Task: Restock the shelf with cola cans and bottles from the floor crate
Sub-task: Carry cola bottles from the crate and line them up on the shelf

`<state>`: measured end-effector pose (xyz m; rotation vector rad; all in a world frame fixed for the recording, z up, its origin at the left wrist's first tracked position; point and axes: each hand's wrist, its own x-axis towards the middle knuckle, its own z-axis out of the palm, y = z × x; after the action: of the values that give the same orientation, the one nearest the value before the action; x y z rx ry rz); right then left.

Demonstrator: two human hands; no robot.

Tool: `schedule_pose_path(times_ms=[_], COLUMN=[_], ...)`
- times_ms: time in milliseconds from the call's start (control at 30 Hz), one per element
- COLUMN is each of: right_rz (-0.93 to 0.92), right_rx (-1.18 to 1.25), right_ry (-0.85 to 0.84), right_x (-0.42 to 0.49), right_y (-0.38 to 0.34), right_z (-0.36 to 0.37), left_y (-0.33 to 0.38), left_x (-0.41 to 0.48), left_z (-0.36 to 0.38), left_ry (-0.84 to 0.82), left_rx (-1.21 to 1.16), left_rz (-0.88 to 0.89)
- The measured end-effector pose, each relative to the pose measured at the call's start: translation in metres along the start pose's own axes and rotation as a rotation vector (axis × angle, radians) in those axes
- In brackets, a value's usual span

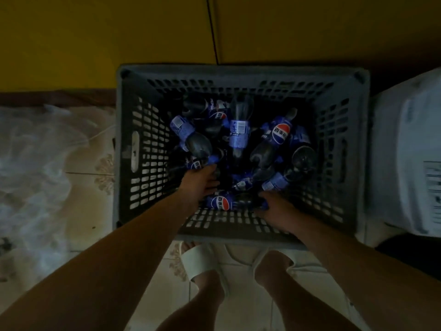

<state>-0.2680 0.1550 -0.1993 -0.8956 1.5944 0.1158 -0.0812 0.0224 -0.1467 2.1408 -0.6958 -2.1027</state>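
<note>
Down inside crate (238,70) walls, hands (199,185) (279,209) on crowded bottles (278,136)

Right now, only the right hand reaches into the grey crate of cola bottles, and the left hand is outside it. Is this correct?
Not quite. The head view shows the left hand inside the grey crate too, among the cola bottles, as the right hand is.
</note>
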Motion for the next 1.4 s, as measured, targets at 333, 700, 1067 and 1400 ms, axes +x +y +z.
schedule_pose_path(times_ms=[333, 700, 1067, 1400], right_rz=[-0.047, -0.022, -0.018, -0.283], right_rx=[-0.468, -0.243, -0.012, -0.046], right_ry=[0.010, 0.264, 0.445, 0.600], right_x=[-0.003, -0.117, -0.327, -0.582], right_y=[-0.015, -0.106, -0.203, -0.330], right_z=[-0.002, -0.021, -0.052, -0.102], left_y=[-0.001, 0.002, 0.038, 0.100], left_x=[0.026, -0.110, -0.318, -0.556], left_z=[0.000, -0.095, -0.128, -0.191], left_ry=[0.104, 0.339, 0.113, 0.230], left_rx=[-0.250, 0.296, 0.381, 0.508], left_rz=[0.003, 0.051, 0.134, 0.530])
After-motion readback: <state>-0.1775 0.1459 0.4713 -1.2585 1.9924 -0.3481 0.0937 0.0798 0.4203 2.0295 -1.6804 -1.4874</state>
